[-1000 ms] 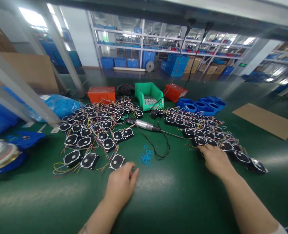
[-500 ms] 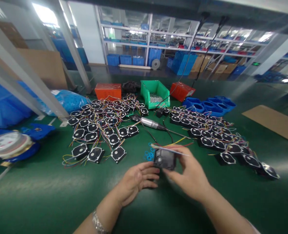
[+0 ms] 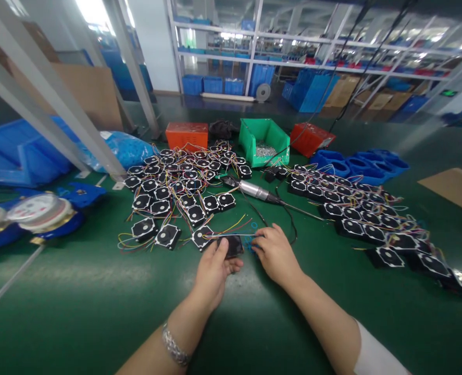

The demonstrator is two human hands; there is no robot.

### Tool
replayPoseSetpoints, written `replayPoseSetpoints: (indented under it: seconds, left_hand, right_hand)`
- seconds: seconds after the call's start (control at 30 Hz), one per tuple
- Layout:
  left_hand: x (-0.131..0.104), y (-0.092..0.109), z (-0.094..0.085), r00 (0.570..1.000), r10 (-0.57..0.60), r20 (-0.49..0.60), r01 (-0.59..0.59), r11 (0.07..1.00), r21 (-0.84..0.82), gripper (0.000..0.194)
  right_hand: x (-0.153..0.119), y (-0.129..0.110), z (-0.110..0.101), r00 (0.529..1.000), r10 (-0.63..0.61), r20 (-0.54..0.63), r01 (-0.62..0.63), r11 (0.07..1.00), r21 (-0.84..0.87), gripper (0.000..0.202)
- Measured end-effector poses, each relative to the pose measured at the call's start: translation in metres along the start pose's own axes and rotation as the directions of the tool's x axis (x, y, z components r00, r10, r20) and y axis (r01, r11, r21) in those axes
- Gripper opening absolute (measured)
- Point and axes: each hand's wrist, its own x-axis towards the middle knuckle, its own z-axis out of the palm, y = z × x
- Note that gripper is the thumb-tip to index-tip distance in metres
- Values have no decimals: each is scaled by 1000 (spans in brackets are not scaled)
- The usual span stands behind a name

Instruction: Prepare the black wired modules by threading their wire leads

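Head: left hand (image 3: 213, 268) pinches black box (image 3: 232, 246), near-centre of tabletop (image 3: 137, 312). Right hand (image 3: 277, 256) curled at blue rings (image 3: 249, 242), just right; can't tell if gripping one. Loose wires (image 3: 231, 235) could snag rings if box swings right.

I see, on the green tabletop (image 3: 117, 312), a silver cylindrical driver (image 3: 256, 190) lying between square black wired modules (image 3: 161, 192) leftward and neat black module rows (image 3: 351, 212) rightward; small blue rings (image 3: 248, 241) before it, a green plastic bin (image 3: 248, 143) behind, between two orange-red rectangular boxes (image 3: 187, 136).
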Motion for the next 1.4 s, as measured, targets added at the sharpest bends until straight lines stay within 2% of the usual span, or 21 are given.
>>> replayPoseSetpoints:
  seconds: [0.13,0.37,0.57,0.8,0.9,1.03,1.13,1.3,1.4]
  left_hand:
    - [-1,-3,0,1000,11,-7,-11,1000,15,32]
    - [-1,-9,1,1000,11,23,-12,1000,20,34]
    - [-2,-10,3,999,30,17,-30,1000,6,35]
    - [2,-3,0,996,-58,71,76,955,-285,31]
    - [3,-4,0,996,-63,68,80,956,-282,30]
    - [0,-8,3,993,-11,120,36,978,-205,29]
    - [-4,-10,6,985,29,172,-1,987,-160,29]
    - [-7,-13,6,980,49,193,-32,995,-90,29]
    - [-7,-15,7,981,56,185,-51,998,-33,30]
  right_hand:
    - [1,-2,1,1000,9,29,-9,1000,-30,11]
    - [1,-8,-11,997,72,20,-72,997,3,12]
    - [-5,-11,-9,988,83,130,-77,996,-50,14]
    - [-6,-14,-4,985,71,156,-96,982,161,15]
    - [-6,-16,-7,992,80,93,-100,968,232,14]
    - [-6,-25,-13,995,58,-83,-28,944,328,9]
    - [-5,-36,-14,985,33,-168,18,956,292,10]
    - [-4,-46,-10,982,27,-185,8,983,185,16]
    - [-4,-47,-6,977,51,-205,-12,982,189,17]
